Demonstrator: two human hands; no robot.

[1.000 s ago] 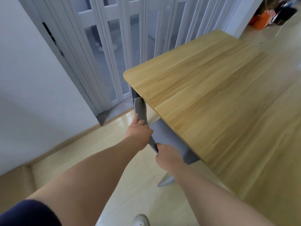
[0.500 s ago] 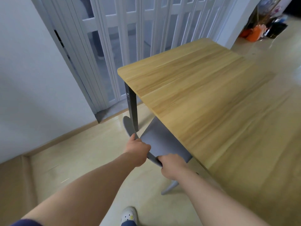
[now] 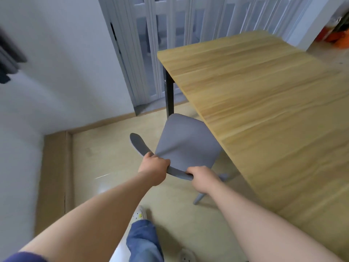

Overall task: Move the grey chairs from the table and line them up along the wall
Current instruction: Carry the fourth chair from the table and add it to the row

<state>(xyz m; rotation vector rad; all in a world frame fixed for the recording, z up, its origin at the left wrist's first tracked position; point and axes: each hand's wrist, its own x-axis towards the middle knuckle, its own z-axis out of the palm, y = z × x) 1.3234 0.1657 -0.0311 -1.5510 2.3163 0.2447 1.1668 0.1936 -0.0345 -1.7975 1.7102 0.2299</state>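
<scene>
A grey chair stands partly out from under the wooden table, its seat mostly showing beside the table's long edge. Its curved backrest runs across in front of me. My left hand grips the backrest near its middle. My right hand grips the backrest's right end. One grey chair leg shows below my right wrist. The white wall rises at the left, with a wooden skirting along its foot.
A black table leg stands just beyond the chair seat. White folding doors close off the far side. Orange items lie on the floor at the far right. My jeans leg and shoe are below, on pale floor.
The chair has slid out from under the table toward me, showing more of its seat. Both hands kept their grip on the backrest. The view has backed away and turned left.
</scene>
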